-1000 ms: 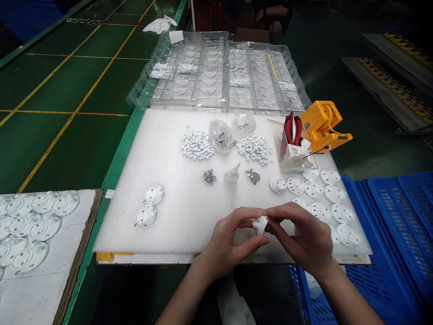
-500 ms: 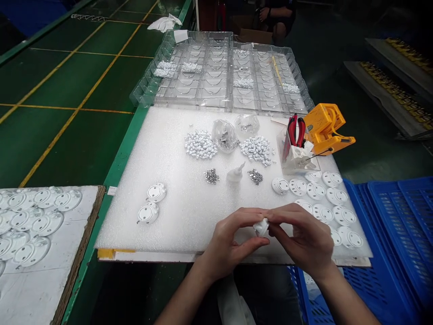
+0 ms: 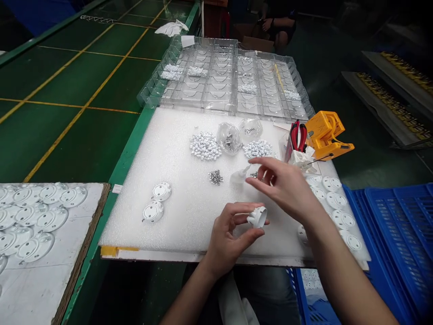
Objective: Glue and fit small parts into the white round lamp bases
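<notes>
My left hand (image 3: pixel 227 234) pinches a small round white plastic part (image 3: pixel 257 216) above the near edge of the white foam sheet (image 3: pixel 176 212). My right hand (image 3: pixel 282 185) is stretched forward over the sheet, fingers apart and holding nothing, close to a small pile of metal screws (image 3: pixel 254 174) and a little white bottle (image 3: pixel 238 175). A second screw pile (image 3: pixel 215 177) lies to the left. Two heaps of small white pieces (image 3: pixel 205 146) (image 3: pixel 257 148) lie farther back. Several white round covers (image 3: pixel 334 201) sit to the right of my right forearm.
Two white covers (image 3: pixel 157 201) lie at the sheet's left. Clear compartment trays (image 3: pixel 223 76) stand at the back. A yellow tool (image 3: pixel 326 132) and red-handled pliers (image 3: pixel 298 134) are at the right, blue crates (image 3: pixel 392 225) beyond. A board (image 3: pixel 50 280) with more covers is at the left. A person sits far behind.
My right hand has let go of the white part and reached forward toward the screws. My left hand keeps the part. The camera view has shifted slightly.
</notes>
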A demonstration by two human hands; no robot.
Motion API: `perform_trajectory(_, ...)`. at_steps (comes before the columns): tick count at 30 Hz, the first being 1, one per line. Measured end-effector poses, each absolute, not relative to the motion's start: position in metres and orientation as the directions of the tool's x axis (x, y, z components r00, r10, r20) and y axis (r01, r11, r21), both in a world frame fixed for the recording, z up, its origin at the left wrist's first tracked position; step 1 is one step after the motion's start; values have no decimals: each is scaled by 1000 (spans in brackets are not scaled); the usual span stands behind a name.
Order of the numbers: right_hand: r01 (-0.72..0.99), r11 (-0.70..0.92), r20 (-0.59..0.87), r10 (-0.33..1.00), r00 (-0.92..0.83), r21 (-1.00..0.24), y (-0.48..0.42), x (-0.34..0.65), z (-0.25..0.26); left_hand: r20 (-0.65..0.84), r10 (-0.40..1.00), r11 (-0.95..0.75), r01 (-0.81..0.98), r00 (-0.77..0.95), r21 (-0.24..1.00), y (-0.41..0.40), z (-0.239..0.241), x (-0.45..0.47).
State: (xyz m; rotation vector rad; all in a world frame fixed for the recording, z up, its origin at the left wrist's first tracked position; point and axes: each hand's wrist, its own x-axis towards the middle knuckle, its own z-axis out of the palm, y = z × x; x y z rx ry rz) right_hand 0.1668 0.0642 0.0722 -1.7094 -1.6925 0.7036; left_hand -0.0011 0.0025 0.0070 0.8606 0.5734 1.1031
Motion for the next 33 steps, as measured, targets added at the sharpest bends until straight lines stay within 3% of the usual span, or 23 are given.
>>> perform_trajectory(2, 683, 20, 14, 1000, -14, -730, 78, 159, 71, -7, 932, 216, -541, 363, 813, 3, 7, -1)
perform_trajectory(5, 546, 3, 4, 1000, 1, -838, 83, 154, 80, -36, 928, 269, -599, 371, 754, 6, 8, -2)
perform_trajectory(8, 174, -59, -46, 996, 76, -983, 73, 159, 93, -81, 925, 327, -667, 372, 669, 8, 14, -3)
perform_trajectory(11, -190, -100, -129, 980, 149, -977, 58, 169, 98, -153, 900, 426, -746, 409, 511, 4, 25, -4)
perform_trajectory(13, -276, -113, -164, 972, 170, -955, 47, 175, 94, -195, 856, 518, -782, 480, 347, -3, 31, -2)
perform_trajectory(16, -299, -94, -164, 962, 219, -950, 35, 180, 83, -307, 785, 601, -780, 538, 172, -12, 34, 3)
perform_trajectory(18, -298, -88, -176, 943, 283, -950, 31, 180, 75, -388, 756, 613, -779, 528, 133, -14, 32, 8)
perform_trajectory(21, -258, -73, -175, 899, 401, -963, 29, 176, 69, -457, 735, 623, -764, 501, 165, -13, 28, 13)
perform_trajectory(27, -43, 29, 4, 865, 502, -999, 20, 176, 64, -487, 728, 633, -746, 483, 207, -9, 30, 16)
perform_trajectory(33, 188, -71, 40, 848, 529, -980, 4, 181, 53, -512, 722, 638, -736, 466, 229, -10, 30, 17)
